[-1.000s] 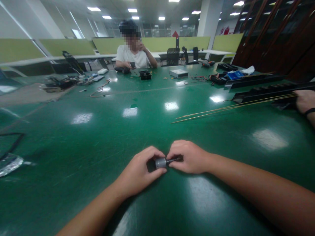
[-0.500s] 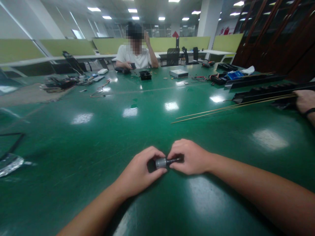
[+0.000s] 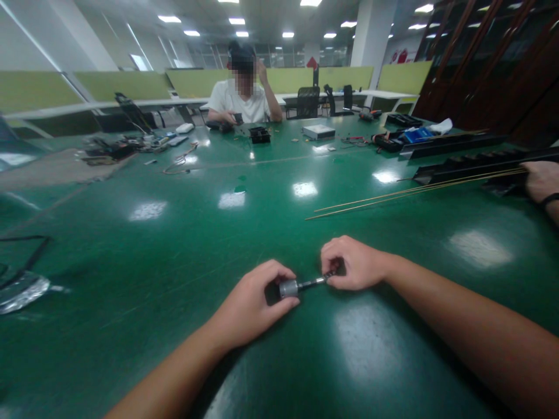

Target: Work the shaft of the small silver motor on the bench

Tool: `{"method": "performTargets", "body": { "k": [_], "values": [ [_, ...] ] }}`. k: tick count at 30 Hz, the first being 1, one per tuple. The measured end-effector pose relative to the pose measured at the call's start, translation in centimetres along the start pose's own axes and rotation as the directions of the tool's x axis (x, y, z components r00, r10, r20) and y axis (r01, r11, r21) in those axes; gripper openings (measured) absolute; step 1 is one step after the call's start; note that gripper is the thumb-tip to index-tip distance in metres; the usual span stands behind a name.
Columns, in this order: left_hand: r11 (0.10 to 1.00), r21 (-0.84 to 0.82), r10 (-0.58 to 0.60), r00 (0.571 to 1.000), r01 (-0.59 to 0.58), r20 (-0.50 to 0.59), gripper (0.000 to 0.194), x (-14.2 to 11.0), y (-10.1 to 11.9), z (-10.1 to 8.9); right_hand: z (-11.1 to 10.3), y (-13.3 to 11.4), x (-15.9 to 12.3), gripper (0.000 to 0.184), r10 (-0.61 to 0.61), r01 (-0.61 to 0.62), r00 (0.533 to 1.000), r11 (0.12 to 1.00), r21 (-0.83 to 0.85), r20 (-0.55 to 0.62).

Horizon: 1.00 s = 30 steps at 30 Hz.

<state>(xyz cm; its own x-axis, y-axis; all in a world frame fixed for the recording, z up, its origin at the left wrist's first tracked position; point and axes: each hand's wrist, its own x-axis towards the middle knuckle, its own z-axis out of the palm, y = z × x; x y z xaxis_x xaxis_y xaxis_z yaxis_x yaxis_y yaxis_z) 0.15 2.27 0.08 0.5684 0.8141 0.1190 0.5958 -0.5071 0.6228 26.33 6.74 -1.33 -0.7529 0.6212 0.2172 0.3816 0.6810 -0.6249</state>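
Left fingers (image 3: 287, 304) clasp the grey cylinder (image 3: 289, 289); beside it, right fingers (image 3: 331, 255) pinch the slim shaft (image 3: 312, 283), which could tilt should either hold loosen.

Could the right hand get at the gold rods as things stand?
Probably yes: nothing visible stands between the right hand and the gold rods. It holds the dark shaft, though, so it would likely need to let go first.
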Motion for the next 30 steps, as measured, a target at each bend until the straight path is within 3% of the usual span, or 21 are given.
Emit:
{"method": "performTargets", "body": {
  "k": [5, 15, 24, 30],
  "values": [
    [1.0, 0.0, 0.0, 1.0, 0.0, -0.004, 0.02, -0.1, 0.0, 0.0, -0.5, 0.5, -0.1, 0.002, 0.068, -0.07, 0.997, 0.996, 0.059, 0.037],
    [1.0, -0.002, 0.003, 1.0, -0.003, -0.007, 0.02, 0.1, -0.1, 0.0, 0.1, -0.2, 0.2, 0.005, 0.023, -0.024, 0.999, 1.0, 0.015, 0.031],
    [1.0, 0.008, -0.006, 0.999, 0.006, -0.04, 0.036, 0.1, -0.2, 0.4, 3.4, -2.6, 1.2, 0.008, -0.05, 0.032, 0.989, 0.991, -0.13, -0.141],
    [1.0, -0.006, 0.017, 1.0, -0.017, -0.016, 0.018, 0.1, -0.1, -0.1, 3.4, -2.4, 1.0, 0.007, -0.073, 0.053, 0.986, 0.989, -0.135, -0.148]
  ]
}}
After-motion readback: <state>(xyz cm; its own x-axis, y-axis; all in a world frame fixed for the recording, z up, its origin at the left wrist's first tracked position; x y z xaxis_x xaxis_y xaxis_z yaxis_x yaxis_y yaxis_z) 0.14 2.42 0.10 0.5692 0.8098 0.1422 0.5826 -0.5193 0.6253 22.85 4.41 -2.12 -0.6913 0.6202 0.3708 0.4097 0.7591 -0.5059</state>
